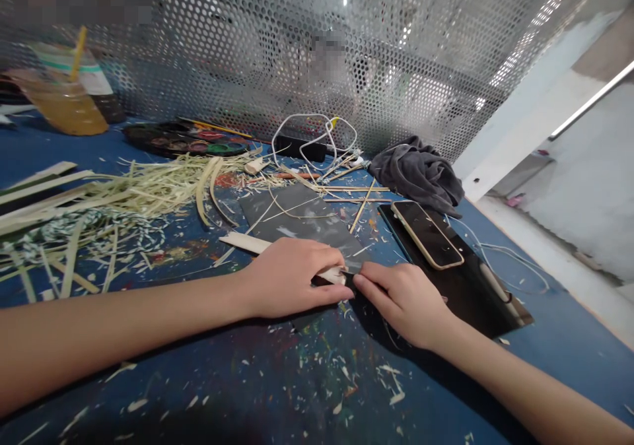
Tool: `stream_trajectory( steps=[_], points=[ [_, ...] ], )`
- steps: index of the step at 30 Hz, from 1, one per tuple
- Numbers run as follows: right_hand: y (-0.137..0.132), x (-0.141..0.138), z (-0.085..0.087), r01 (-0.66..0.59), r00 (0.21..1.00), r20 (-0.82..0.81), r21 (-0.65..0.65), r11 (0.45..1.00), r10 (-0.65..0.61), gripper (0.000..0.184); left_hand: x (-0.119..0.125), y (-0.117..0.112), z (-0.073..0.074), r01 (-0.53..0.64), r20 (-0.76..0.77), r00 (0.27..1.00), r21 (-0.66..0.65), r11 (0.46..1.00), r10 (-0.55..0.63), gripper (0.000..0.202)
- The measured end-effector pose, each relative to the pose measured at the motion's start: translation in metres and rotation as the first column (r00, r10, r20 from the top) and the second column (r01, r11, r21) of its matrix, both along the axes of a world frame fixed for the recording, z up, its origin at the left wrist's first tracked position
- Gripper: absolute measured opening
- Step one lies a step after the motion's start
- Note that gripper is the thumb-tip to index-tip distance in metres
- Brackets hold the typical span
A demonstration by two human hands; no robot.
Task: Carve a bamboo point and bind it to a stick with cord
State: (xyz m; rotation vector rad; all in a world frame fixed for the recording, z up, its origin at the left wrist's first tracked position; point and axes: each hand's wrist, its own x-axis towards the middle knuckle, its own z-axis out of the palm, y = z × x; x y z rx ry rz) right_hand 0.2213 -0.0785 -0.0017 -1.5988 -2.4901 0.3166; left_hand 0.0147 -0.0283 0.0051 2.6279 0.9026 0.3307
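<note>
Two hands close together over tbl (222, 379): L hand (300, 276) clenched round pale strip (245, 242), one end poking out L; R hand (406, 300) pinching dark tool (350, 278) at strip's R end. Grey sheet (297, 210) just beyond, phone (428, 234) near R hand.

Deep blue under a litter of cream

The broad, flat bench (569, 309) is deep blue from where I stand, blotched with orange, red and green. Small wooden chips (397, 397) fleck it cream. The long, flat wooden strip (245, 242) is a plain pale cream; the tangled heap of thin shavings (171, 184) runs yellow-green. I see charcoal grey in the crumpled cloth (420, 175), black in the flat rectangular phone (428, 235), rimmed pale gold, and white in the thin looped cable (307, 115). The perforated metal sheet (222, 49) is silver-grey, dotted with round holes. The squat clear jar (78, 113) looks amber, its stick (78, 52) yellow.
</note>
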Motion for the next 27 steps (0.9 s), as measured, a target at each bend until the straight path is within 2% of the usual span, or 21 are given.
stream_trajectory(
  steps=[6,13,17,22,24,27],
  points=[
    [-0.004,-0.003,0.001,-0.013,1.000,-0.006,-0.008,1.000,0.013,0.037,0.001,-0.002,0.001,-0.042,0.019,0.999,0.007,0.999,0.042,0.026],
    [-0.007,-0.006,0.005,-0.042,0.996,-0.085,-0.091,0.995,0.034,0.034,0.000,-0.005,-0.001,-0.070,0.078,0.995,0.073,0.995,0.065,0.020],
    [-0.007,-0.005,0.006,-0.069,0.991,-0.125,-0.115,0.991,0.055,0.033,-0.002,-0.007,-0.006,-0.031,0.103,0.995,0.215,0.976,0.009,0.022],
    [-0.009,-0.004,0.006,-0.124,0.984,-0.147,-0.144,0.982,0.102,0.035,-0.005,-0.006,-0.013,0.021,0.146,0.984,0.487,0.873,-0.105,0.024],
    [-0.010,-0.004,0.005,-0.131,0.982,-0.150,-0.132,0.983,0.111,0.035,-0.005,-0.006,-0.014,0.032,0.143,0.982,0.530,0.848,-0.126,0.024],
    [-0.009,-0.003,0.005,-0.130,0.985,-0.130,-0.100,0.987,0.116,0.033,-0.005,-0.006,-0.014,0.031,0.136,0.984,0.516,0.856,-0.118,0.023]
  ],
)
